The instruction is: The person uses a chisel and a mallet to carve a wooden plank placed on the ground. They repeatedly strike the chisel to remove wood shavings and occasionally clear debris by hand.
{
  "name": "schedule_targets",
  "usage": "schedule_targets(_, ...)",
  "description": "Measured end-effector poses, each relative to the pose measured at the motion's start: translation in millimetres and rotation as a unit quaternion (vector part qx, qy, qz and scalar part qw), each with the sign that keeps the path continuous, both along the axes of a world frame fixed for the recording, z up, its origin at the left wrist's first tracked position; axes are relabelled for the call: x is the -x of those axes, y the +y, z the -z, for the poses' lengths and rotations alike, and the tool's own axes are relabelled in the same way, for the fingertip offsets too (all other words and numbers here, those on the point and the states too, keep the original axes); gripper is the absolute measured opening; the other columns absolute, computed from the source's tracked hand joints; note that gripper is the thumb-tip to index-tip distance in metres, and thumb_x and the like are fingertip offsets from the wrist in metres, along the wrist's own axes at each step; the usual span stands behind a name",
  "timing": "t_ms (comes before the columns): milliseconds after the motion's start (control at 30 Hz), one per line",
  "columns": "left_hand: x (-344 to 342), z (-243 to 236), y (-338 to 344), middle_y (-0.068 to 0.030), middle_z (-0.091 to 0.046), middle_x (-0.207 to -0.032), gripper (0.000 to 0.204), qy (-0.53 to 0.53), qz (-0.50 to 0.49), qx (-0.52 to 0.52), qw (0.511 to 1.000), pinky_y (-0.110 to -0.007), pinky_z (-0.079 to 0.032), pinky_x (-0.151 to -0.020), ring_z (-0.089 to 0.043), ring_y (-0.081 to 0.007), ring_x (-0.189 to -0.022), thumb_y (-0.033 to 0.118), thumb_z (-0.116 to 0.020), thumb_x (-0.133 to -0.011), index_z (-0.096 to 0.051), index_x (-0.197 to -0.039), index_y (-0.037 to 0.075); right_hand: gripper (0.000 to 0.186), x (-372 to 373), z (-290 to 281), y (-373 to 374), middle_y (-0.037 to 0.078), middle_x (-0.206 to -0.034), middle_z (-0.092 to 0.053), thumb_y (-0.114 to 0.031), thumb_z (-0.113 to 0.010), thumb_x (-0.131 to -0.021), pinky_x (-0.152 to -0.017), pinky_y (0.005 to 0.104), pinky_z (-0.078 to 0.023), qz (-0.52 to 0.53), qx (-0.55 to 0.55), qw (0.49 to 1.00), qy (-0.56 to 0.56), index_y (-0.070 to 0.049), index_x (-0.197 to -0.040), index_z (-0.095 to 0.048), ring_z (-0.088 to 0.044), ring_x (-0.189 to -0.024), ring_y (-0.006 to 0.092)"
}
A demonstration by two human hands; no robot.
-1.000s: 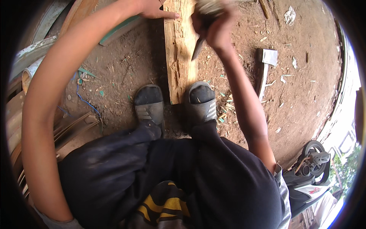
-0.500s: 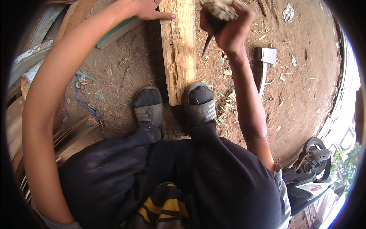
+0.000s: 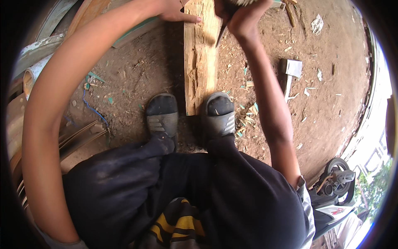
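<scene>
A rough-hewn wooden beam [image 3: 199,62] stretches away from me, its near end between my feet. My left hand [image 3: 176,10] grips its far part from the left, the thumb stretched over the top face; the other fingers are mostly cut off by the picture's edge. My right hand [image 3: 244,20] is closed around a hewing tool with a frayed, pale wooden butt [image 3: 242,2] and a dark, thin metal blade [image 3: 222,33]. That blade is at the beam's right edge; whether it touches, I cannot tell. The tool's upper part is out of view.
A hatchet [image 3: 292,68] lies on the dirt floor right of my right forearm. Wood chips [image 3: 251,112] are scattered beside my right sandal [image 3: 219,116]. Boards and a pipe [image 3: 31,81] are stacked at the left. A motorbike [image 3: 338,186] stands at the lower right.
My right hand has moved farther away and left with the tool, bringing its blade to the beam's edge. The beam appears slightly farther right; my left hand stays on it.
</scene>
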State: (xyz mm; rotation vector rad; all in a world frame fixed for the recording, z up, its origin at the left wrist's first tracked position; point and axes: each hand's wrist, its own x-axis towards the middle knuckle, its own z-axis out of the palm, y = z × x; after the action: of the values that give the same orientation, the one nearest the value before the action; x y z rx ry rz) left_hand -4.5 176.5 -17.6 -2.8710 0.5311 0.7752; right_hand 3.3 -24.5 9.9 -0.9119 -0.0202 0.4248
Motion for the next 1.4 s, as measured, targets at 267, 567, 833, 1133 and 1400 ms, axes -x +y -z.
schedule_targets(267, 0.0, -6.6, -7.1, -0.0211, 0.001, -0.173, 0.12, 0.001, 0.004, -0.069, 0.998, -0.073, -0.008, -0.121, 0.009, -0.0366, -0.159, 0.089, -0.042, -0.085, -0.02, -0.163, 0.0, 0.065, -5.2, -6.6, 11.3, -0.001, -0.062, -0.054, -0.068, -0.032, -0.096, -0.041, 0.0287, -0.028, -0.033, 0.118, 0.992, -0.04, -0.011, -0.084, -0.063, -0.043, -0.044, 0.0139)
schedule_targets(567, 6.0, -7.2, -4.1, -0.0227, -0.004, -0.172, 0.128, -0.007, 0.004, -0.012, 1.0, -0.069, -0.006, -0.124, 0.007, -0.04, -0.159, 0.092, -0.038, -0.084, -0.014, -0.161, -0.006, 0.054, -13.2, -5.5, 27.0, -0.002, -0.053, -0.046, -0.052, -0.034, -0.104, -0.041, 0.0283, -0.027, -0.055, 0.088, 0.991, -0.084, -0.014, -0.078, -0.061, -0.038, -0.041, 0.0108)
schedule_targets(833, -1.4, -19.2, -11.5, -0.0161, 0.018, -0.172, 0.13, 0.045, -0.023, -0.039, 0.998, -0.069, -0.004, -0.123, 0.023, -0.0327, -0.157, 0.088, -0.047, -0.084, 0.005, -0.164, 0.001, 0.053, -35.2, 6.7, 40.4, -0.002, -0.048, -0.036, -0.049, -0.032, -0.105, -0.037, 0.0307, -0.025, 0.053, 0.126, 0.99, -0.017, -0.013, -0.072, -0.053, -0.031, -0.036, 0.0123)
schedule_targets(1133, -1.6, -18.8, -11.6, -0.0195, 0.016, -0.172, 0.128, 0.048, -0.03, -0.016, 0.998, -0.07, -0.007, -0.123, 0.024, -0.0346, -0.156, 0.083, -0.053, -0.084, 0.006, -0.164, 0.002, 0.057, -48.2, 26.6, 30.5, 0.0, -0.049, -0.037, -0.051, -0.026, -0.105, -0.038, 0.0315, -0.028, 0.092, 0.256, 0.958, -0.086, -0.012, -0.07, -0.049, -0.034, -0.038, 0.0135)
schedule_targets(1400, -2.4, -21.4, -11.4, -0.0198, 0.016, -0.172, 0.127, 0.056, -0.014, -0.024, 0.998, -0.071, -0.01, -0.122, 0.022, -0.0354, -0.157, 0.081, -0.054, -0.084, 0.004, -0.165, 0.004, 0.061, -36.3, 29.8, 27.2, 0.0, -0.051, -0.04, -0.055, -0.03, -0.106, -0.039, 0.0301, -0.03, 0.077, 0.25, 0.964, -0.048, -0.01, -0.072, -0.052, -0.036, -0.039, 0.0133)
